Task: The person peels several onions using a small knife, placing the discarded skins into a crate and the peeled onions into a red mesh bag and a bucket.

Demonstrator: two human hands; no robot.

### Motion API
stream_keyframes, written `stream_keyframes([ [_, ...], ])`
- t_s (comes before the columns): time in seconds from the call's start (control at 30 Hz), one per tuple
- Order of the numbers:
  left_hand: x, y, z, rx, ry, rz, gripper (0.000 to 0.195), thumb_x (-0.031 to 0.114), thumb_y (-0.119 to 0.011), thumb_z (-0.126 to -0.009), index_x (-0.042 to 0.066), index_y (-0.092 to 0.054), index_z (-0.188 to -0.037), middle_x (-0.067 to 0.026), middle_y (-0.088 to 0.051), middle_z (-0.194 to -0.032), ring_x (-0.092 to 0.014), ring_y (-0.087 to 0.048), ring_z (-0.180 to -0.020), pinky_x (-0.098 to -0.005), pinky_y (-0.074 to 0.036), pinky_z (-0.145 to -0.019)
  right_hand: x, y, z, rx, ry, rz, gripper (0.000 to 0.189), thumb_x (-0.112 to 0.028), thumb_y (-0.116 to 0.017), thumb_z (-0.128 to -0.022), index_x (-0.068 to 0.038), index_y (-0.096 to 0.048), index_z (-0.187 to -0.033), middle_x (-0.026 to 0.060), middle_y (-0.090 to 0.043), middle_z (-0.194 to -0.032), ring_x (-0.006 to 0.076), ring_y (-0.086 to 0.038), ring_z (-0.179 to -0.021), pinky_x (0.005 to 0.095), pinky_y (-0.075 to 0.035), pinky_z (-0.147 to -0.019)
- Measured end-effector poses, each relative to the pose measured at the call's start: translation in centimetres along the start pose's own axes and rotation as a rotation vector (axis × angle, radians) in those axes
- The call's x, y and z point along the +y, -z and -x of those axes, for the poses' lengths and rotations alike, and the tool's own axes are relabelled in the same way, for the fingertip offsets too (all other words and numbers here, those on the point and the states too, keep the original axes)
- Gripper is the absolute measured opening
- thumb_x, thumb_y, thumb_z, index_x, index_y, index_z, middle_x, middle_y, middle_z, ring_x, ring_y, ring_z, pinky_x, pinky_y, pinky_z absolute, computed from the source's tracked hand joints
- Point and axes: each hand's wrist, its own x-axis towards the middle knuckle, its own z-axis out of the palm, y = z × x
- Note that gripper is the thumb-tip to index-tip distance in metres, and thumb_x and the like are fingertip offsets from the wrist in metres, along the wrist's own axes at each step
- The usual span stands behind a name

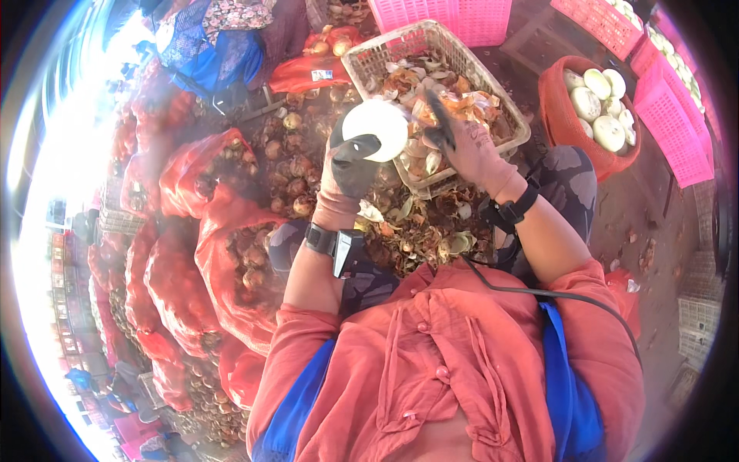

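Note:
My left hand, in a glove with dark fingers, grips a peeled white onion, its thumb across the front. My right hand, gloved too, is just right of the onion, a dark finger stretched out and the thumb apart from it. Whether a small tool sits between those fingers cannot be made out. Under both hands stands a dirty plastic crate holding onion skins. More dry peelings lie between my knees.
Peeled onions fill a container wrapped in orange mesh at right. Pink crates stand beyond it. Loose unpeeled onions and red mesh sacks crowd the left. Another person's blue clothing shows at upper left. A black cable crosses my shirt.

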Motion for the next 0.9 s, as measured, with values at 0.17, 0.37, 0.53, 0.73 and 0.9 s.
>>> stream_keyframes([
  [0.17, 1.1, -0.7, -0.5, 0.036, -0.064, -0.068, 0.061, 0.014, -0.067, -0.075, 0.0, -0.045, -0.129, -0.015, -0.058, -0.118, -0.027, -0.058, -0.109, -0.0398, -0.05, -0.093, 6.1, -1.4, 0.1, -0.082, -0.574, -0.362, 0.055, -0.029, -0.053, -0.096, 0.001, -0.04, -0.139, 0.0089, -0.064, -0.09, 0.0203, -0.06, -0.071, 0.0316, -0.047, -0.063],
  [0.37, 1.1, -0.2, -0.5, -0.022, -0.109, -0.031, 0.069, 0.004, -0.066, -0.07, 0.004, -0.042, -0.134, -0.0122, -0.053, -0.124, -0.027, -0.054, -0.114, -0.042, -0.048, -0.096, -0.4, 2.4, 1.4, 0.006, -0.541, -1.053, 0.043, -0.017, -0.056, -0.095, -0.001, -0.048, -0.134, 0.0036, -0.061, -0.085, 0.0114, -0.054, -0.07, 0.025, -0.044, -0.063],
  [0.53, 2.2, -1.3, -0.6, -0.001, -0.168, -0.115, 0.075, 0.009, -0.073, -0.064, 0.005, -0.044, -0.133, -0.0117, -0.055, -0.121, -0.026, -0.056, -0.112, -0.0396, -0.048, -0.096, -3.2, 4.0, 2.7, 0.198, 0.189, -0.567, 0.032, -0.012, -0.06, -0.091, -0.002, -0.058, -0.122, 0.0167, -0.061, -0.084, 0.0231, -0.062, -0.075, 0.0325, -0.049, -0.072],
  [0.73, 2.9, -1.2, -0.4, 0.058, -0.221, -0.351, 0.082, 0.018, -0.08, -0.058, 0.004, -0.045, -0.131, -0.0099, -0.057, -0.118, -0.023, -0.057, -0.109, -0.0374, -0.05, -0.093, -3.5, 4.7, 3.0, 0.152, 0.273, -0.347, 0.032, -0.014, -0.061, -0.09, -0.001, -0.059, -0.12, 0.021, -0.065, -0.097, 0.035, -0.065, -0.087, 0.0375, -0.051, -0.075],
  [0.9, 3.2, -0.4, -0.5, -0.014, -0.208, -0.355, 0.085, 0.019, -0.081, -0.057, 0.002, -0.045, -0.131, -0.0109, -0.058, -0.117, -0.023, -0.059, -0.108, -0.0371, -0.051, -0.093, -3.7, 5.2, 2.6, 0.049, 0.233, -0.339, 0.033, -0.014, -0.059, -0.09, -0.002, -0.058, -0.121, 0.0205, -0.066, -0.098, 0.0359, -0.065, -0.09, 0.0389, -0.051, -0.077],
])
